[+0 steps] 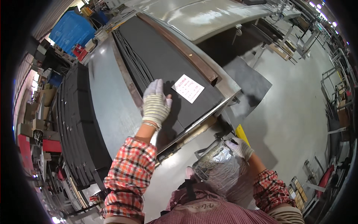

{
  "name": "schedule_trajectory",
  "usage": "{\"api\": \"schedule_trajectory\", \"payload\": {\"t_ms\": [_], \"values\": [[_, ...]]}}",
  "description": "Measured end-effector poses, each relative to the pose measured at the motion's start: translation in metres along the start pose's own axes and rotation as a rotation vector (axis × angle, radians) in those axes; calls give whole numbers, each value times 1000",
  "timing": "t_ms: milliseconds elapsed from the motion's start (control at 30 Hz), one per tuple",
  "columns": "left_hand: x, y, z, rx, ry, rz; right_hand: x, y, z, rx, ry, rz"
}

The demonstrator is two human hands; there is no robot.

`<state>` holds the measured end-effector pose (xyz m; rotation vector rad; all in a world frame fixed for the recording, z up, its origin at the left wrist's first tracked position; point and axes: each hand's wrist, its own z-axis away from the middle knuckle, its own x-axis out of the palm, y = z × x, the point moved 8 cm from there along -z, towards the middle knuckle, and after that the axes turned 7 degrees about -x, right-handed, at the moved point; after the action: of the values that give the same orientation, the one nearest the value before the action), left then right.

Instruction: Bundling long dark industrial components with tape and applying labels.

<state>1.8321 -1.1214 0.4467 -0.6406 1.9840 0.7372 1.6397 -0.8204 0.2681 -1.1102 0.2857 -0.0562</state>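
Note:
My left hand (156, 102), in a striped knitted glove, lies over the near end of a bundle of thin dark strips (136, 61) on a dark grey sheet (164, 48). Its fingers are stretched out and the thumb stands apart. A white paper slip with red print (188, 88) lies on the sheet to its right. My right hand (240, 148), gloved too, is curled at the upper edge of a drum-like bundle wrapped in silvery film (222, 166). A small dark part shows at its fingers, but what it grips is unclear. Just beyond it is a flat yellow piece (242, 135).
A brown metal bar (179, 48) runs along the sheet's right side. To the left, a long stack of dark pieces (80, 123) stands beside a bare metal tabletop (112, 97). A dark sheet (246, 84) juts out at the right. Blue-wrapped goods (72, 31) stand far left.

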Motion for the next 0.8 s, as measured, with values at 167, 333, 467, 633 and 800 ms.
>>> {"api": "schedule_trajectory", "payload": {"t_ms": [167, 333, 467, 633, 800], "values": [[44, 2, 20, -106, -70, -299, 29, -22, 1, 48, -105, 13], [51, 0, 19, -145, -137, -309, 32, -17, -2, 16, -91, -76], [54, -4, 21, -188, -198, -319, 34, -9, -6, -6, -83, -98], [52, 1, 21, -186, -212, -323, 21, -2, -14, -146, 86, -9], [48, 18, 40, -173, -170, -295, 2, -53, -20, -303, 313, 48]]}}
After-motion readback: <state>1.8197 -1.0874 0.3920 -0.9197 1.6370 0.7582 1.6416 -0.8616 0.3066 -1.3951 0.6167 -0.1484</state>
